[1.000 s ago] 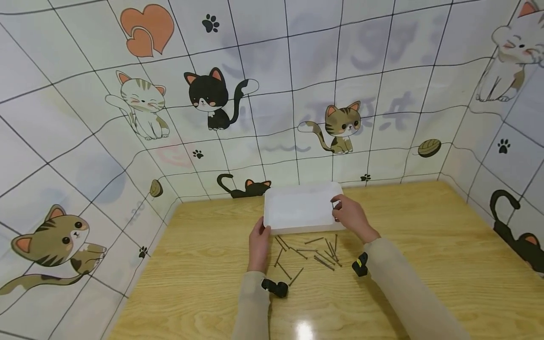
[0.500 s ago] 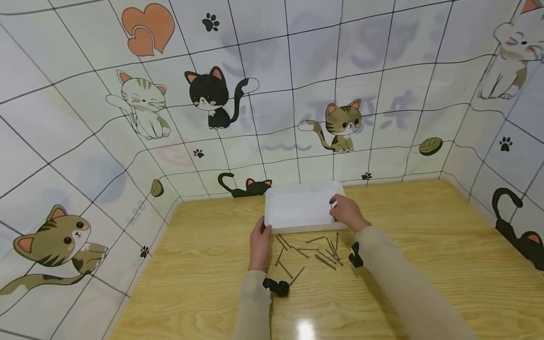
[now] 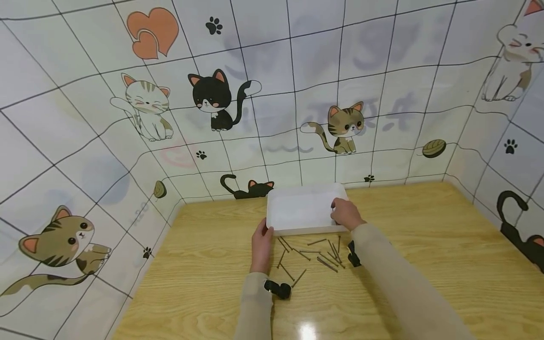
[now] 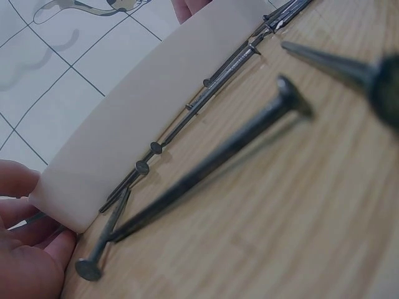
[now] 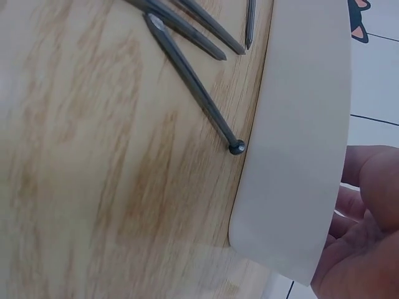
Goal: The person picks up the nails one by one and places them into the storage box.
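Note:
A shallow white tray (image 3: 303, 208) lies at the back of the table, its long front wall (image 4: 134, 124) towards me. My left hand (image 3: 261, 248) holds its front left corner, thumb at the rim and fingers round the side. My right hand (image 3: 346, 215) reaches over the tray's right end with curled fingers, dipping inside the rim. In the right wrist view the fingers (image 5: 358, 233) sit behind the tray wall, and I cannot tell what they hold. Several dark nails (image 3: 327, 264) lie scattered before the tray, a few right along its wall.
The wood-grain table (image 3: 204, 283) meets a cat-patterned wall covering (image 3: 293, 108) behind the tray and at both sides. One nail (image 5: 196, 87) lies with its head close to the tray's front wall near the right end.
My right hand has moved a little down and inward over the tray's right end, its fingers curled closer together. The left hand stays at the corner, and the nails on the table keep their places.

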{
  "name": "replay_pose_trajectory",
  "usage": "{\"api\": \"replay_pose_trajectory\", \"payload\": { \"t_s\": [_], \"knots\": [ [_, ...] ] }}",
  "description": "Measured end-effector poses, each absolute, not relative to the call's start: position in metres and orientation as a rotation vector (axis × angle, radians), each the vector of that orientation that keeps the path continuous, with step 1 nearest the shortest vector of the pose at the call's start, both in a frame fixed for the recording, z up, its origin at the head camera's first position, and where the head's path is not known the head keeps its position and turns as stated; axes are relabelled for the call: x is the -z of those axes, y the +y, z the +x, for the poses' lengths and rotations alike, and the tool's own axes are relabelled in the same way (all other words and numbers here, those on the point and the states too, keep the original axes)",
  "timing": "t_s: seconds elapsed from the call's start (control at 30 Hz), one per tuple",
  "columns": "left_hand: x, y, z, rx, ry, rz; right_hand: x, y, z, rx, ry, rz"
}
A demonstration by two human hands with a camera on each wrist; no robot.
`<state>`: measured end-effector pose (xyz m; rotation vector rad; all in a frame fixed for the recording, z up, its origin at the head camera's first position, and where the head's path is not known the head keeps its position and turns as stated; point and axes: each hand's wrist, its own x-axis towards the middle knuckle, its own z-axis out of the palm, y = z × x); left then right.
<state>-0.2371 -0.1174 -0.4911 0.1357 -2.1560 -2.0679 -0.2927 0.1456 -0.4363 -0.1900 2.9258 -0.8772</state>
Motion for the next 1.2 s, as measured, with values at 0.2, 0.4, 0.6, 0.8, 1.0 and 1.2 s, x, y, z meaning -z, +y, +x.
{"api": "replay_pose_trajectory", "payload": {
  "t_s": [0.2,0.4,0.6,0.8,1.0,1.2],
  "knots": [
    [0.4904,-0.115,-0.235,2.061,-2.185,0.146,0.437,0.145,-0.2961,0.8,2.94,-0.16],
    [0.4914,-0.1139,-0.2346,2.061,-2.174,0.129,0.4394,0.145,-0.2982,0.761,2.959,-0.166],
    [0.4924,-0.1138,-0.2345,2.047,-2.183,0.138,0.4415,0.1459,-0.298,0.763,2.982,-0.223],
    [0.494,-0.1144,-0.2353,2.049,-2.169,0.129,0.4407,0.1444,-0.2971,0.689,2.986,-0.255],
    [0.4935,-0.114,-0.2359,2.053,-2.16,0.134,0.4388,0.1422,-0.2993,0.615,2.99,-0.251],
    [0.4901,-0.1169,-0.2363,2.061,-2.151,0.111,0.44,0.1383,-0.3027,0.534,3.025,-0.252]
  ]
}}
